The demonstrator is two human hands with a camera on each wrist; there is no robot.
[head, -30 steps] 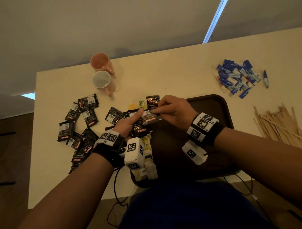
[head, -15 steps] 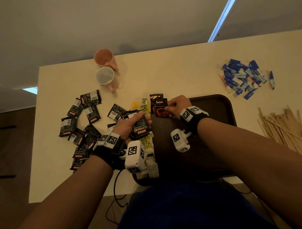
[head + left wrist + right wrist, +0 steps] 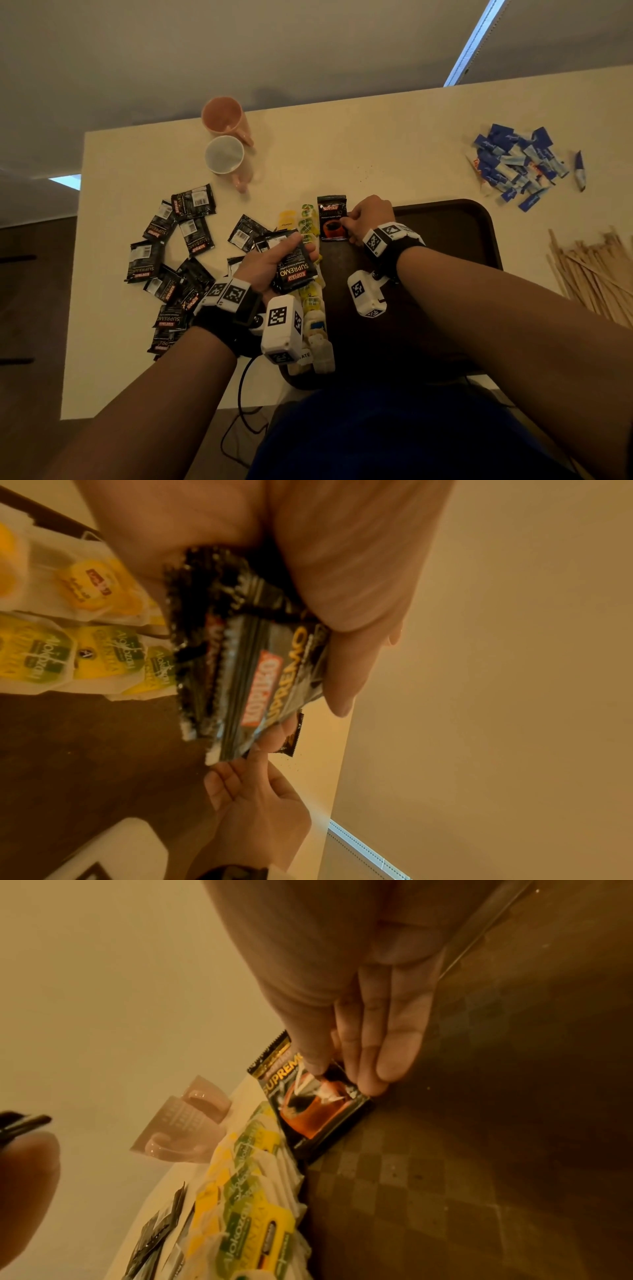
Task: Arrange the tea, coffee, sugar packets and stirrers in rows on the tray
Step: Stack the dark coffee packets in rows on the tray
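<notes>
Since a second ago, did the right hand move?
Yes. The right hand went from beside the left hand toward the tray's far left corner, where it now pinches a coffee packet.

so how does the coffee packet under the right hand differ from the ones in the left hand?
The coffee packet at the right hand lies flat at the tray's far left corner, beside the tea bag row; the left hand's stack is held above the tray. The former is one packet pinched by the right hand; the latter is several gripped by the left hand. Both are black Kopiko Supremo sachets.
</notes>
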